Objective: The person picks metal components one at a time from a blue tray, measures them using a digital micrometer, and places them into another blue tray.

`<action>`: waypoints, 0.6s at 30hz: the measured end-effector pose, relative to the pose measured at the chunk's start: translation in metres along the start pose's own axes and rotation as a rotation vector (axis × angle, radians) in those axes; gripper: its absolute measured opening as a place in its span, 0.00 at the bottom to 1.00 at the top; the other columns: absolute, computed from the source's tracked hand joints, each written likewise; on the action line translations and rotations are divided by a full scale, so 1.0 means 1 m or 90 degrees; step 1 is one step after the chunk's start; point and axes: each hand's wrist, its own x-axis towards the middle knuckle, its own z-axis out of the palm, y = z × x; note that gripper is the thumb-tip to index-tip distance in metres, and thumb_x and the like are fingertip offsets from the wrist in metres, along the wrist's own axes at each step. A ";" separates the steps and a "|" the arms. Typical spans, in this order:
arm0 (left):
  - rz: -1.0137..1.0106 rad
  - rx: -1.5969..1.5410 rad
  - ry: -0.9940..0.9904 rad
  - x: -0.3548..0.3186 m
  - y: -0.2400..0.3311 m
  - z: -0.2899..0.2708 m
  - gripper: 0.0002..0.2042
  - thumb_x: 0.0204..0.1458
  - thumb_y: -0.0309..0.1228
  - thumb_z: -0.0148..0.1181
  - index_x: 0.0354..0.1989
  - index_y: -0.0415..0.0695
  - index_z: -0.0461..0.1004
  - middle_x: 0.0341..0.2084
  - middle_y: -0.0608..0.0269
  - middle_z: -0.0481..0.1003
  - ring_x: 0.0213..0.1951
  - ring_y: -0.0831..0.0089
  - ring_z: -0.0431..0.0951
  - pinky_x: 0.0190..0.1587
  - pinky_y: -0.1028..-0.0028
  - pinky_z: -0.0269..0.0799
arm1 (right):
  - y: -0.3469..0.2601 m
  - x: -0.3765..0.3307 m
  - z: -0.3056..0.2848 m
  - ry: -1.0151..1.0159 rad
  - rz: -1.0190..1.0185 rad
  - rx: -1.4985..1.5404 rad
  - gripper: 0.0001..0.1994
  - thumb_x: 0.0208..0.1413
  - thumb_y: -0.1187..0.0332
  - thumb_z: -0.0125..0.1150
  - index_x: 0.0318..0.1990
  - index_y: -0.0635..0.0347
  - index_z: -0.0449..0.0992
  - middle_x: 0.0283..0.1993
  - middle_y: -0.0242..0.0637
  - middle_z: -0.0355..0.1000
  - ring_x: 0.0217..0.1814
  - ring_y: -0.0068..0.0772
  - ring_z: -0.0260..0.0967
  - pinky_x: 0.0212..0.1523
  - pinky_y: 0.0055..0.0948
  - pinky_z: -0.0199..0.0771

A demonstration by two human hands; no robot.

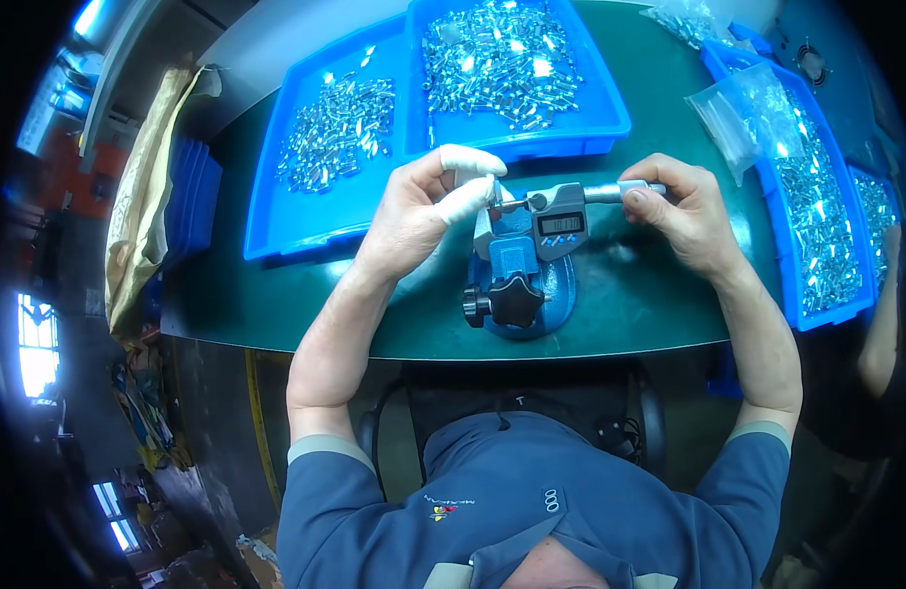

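Note:
A digital micrometer [561, 201] with a small display sits clamped in a blue stand [559, 294] with a black star knob, near the table's front edge. My left hand [409, 216] wears white finger covers on the thumb and forefinger. Those two fingertips pinch a small shiny metal part [498, 194] at the micrometer's jaws; most of the part is hidden. On the other side, my right hand [693, 216] grips the micrometer's thimble at its right end between thumb and fingers.
The green table [404, 304] carries a blue tray [266, 216] of small metal parts at left and a fuller tray [571, 137] behind. A long blue tray [816, 319] of such parts stands at right, a clear plastic bag [728, 123] on its edge. Another person's arm [880, 324] shows at far right.

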 end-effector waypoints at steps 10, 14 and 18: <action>0.016 0.012 -0.004 0.000 -0.001 0.001 0.09 0.58 0.27 0.60 0.46 0.41 0.77 0.33 0.60 0.80 0.35 0.75 0.80 0.39 0.75 0.76 | -0.001 -0.001 0.000 0.013 -0.013 -0.031 0.14 0.59 0.61 0.64 0.39 0.66 0.78 0.29 0.30 0.72 0.32 0.17 0.69 0.33 0.19 0.66; 0.006 0.021 0.004 0.000 -0.001 0.001 0.09 0.59 0.27 0.59 0.46 0.41 0.77 0.33 0.61 0.79 0.36 0.75 0.80 0.40 0.75 0.76 | 0.001 0.000 0.001 0.013 -0.006 -0.016 0.15 0.60 0.60 0.63 0.37 0.66 0.78 0.27 0.31 0.72 0.29 0.18 0.69 0.31 0.19 0.67; 0.013 0.012 0.005 0.001 0.000 0.005 0.09 0.59 0.27 0.59 0.46 0.41 0.76 0.33 0.60 0.79 0.36 0.75 0.80 0.40 0.74 0.76 | -0.001 -0.002 -0.001 0.010 0.002 -0.002 0.14 0.60 0.60 0.63 0.37 0.66 0.78 0.28 0.31 0.72 0.29 0.18 0.69 0.31 0.18 0.66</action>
